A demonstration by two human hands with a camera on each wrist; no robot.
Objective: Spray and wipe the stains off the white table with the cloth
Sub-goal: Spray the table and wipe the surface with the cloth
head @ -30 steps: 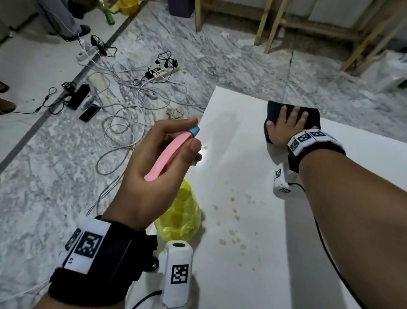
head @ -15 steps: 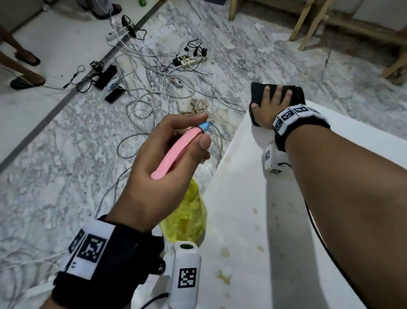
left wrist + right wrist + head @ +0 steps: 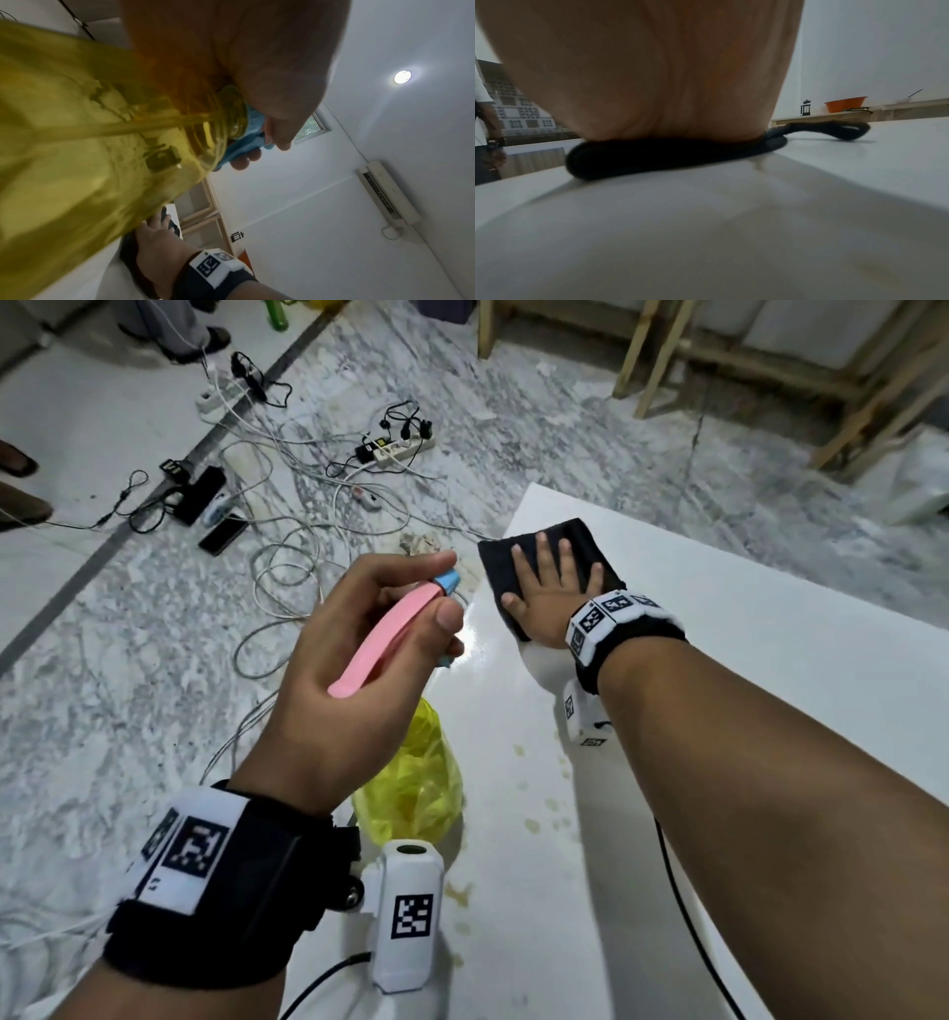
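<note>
My left hand (image 3: 359, 654) grips the pink and blue head of a yellow spray bottle (image 3: 416, 788), held above the white table's (image 3: 770, 660) left edge; the left wrist view shows the bottle (image 3: 77, 142) filling most of the picture. My right hand (image 3: 552, 593) lies flat with spread fingers on a black cloth (image 3: 575, 541) at the table's far left corner. The right wrist view shows that folded cloth (image 3: 654, 156) pressed under the palm. Yellowish stains (image 3: 539, 814) dot the table between the bottle and my right forearm.
Cables, power strips (image 3: 395, 449) and a phone (image 3: 223, 536) litter the marble floor left of the table. Wooden frames (image 3: 667, 356) stand beyond the far end. A person's feet (image 3: 20, 500) show at the left edge.
My right hand has slid the black cloth along the far corner, nearer the table's left edge. The left hand keeps the spray bottle in about the same place.
</note>
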